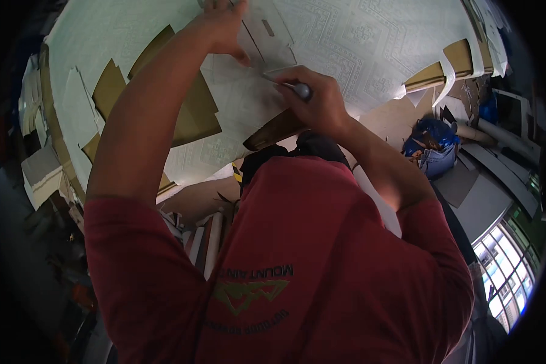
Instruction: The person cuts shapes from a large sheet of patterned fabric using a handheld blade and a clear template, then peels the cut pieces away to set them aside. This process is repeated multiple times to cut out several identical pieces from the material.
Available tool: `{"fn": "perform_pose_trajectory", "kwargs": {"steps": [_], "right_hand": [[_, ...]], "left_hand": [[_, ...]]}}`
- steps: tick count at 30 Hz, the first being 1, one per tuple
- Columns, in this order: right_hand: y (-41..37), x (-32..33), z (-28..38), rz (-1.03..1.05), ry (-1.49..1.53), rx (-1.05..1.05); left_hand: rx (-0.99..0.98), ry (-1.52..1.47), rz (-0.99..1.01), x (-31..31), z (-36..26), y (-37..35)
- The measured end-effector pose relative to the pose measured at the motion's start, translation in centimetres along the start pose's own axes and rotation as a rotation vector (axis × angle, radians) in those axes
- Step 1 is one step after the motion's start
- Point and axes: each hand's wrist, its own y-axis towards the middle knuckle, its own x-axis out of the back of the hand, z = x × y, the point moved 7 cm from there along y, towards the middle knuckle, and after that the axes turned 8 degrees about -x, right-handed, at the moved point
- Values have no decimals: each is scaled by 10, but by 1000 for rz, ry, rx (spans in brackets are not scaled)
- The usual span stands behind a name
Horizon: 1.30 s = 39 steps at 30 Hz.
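My right hand (315,100) is closed around a slim-tipped tool (302,91) with a rounded grey handle end. Its tip points left, touching or just above a pale patterned sheet (370,36); the exact kind of tool is hard to make out. Near the top edge, my left hand (224,30) lies on the sheet with thumb spread away from the fingers; the fingertips are partly cut off. Just right of it, a thin, see-through flat piece (276,36) with a small slot lies beside a dark straight line. Brown cardboard (194,115) lies under my left forearm.
More brown cardboard (458,57) with white strips sits at the sheet's right edge. A dark brown piece (276,130) lies close to my body. On the floor at right are a blue bag (431,142) and grey panels (482,203). Rolls (212,242) stand below the table.
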Motion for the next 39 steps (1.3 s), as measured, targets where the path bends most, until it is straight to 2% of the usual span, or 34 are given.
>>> {"fn": "perform_pose_trajectory", "kwargs": {"steps": [2,5,7,14,23,29,39], "right_hand": [[-19,27,-17,-63,14,-371],[-27,40,-10,-192,-63,-496],[-25,40,-6,-236,-123,-505],[-13,38,7,-414,-265,-537],[-2,34,5,-405,-341,-491],[-15,26,-7,-456,-194,-542],[-10,10,-36,-553,-52,-382]], "left_hand": [[-31,-21,9,2,-3,1],[-41,78,9,2,-6,1],[-26,137,7,1,-4,1],[-72,69,6,-4,0,7],[-62,78,15,-2,-2,8],[-23,80,73,-4,1,14],[-32,118,109,-6,-2,15]]}}
